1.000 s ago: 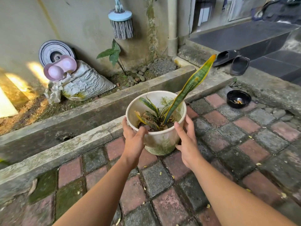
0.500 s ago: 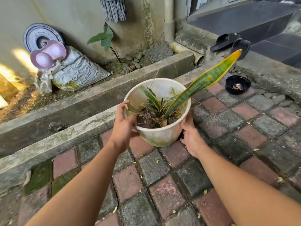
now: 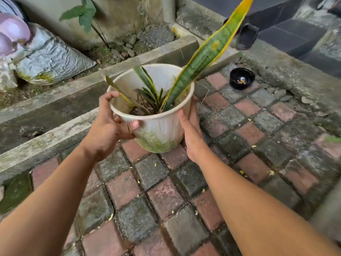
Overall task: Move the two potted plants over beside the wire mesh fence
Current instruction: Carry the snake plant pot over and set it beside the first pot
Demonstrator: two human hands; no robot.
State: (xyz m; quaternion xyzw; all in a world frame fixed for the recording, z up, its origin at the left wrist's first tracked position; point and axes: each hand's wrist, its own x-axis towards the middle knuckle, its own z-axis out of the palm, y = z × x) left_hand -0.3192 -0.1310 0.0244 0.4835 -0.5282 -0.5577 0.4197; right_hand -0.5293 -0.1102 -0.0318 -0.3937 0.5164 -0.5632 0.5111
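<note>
- The left hand is clamped on the near left side of the pot, thumb under the rim and fingers curled over its edge; the right hand is pressed flat against the right wall, fingers wrapped behind.
- The pot is tilted towards the person and looks lifted just clear of the paving, though I cannot tell whether its base touches the bricks.
- Risk: the wall is slick with green growth low down, so the flat right palm may slide; a grip lower under the base looks safer.
- Risk: the tilt may spill soil over the near rim.
- Risk: the long leaf leans far out to the right and can catch or snap on anything passed closely.
- Room: the paving near and to the right is open, though its mossy patches look slippery.
- Edges: a concrete kerb and a sunken drain run just left of the pot, a tripping step.
- Further right, a black bowl sits on the bricks, then a sandal on the ledge.
- No wire fence or second pot is visible.
</note>
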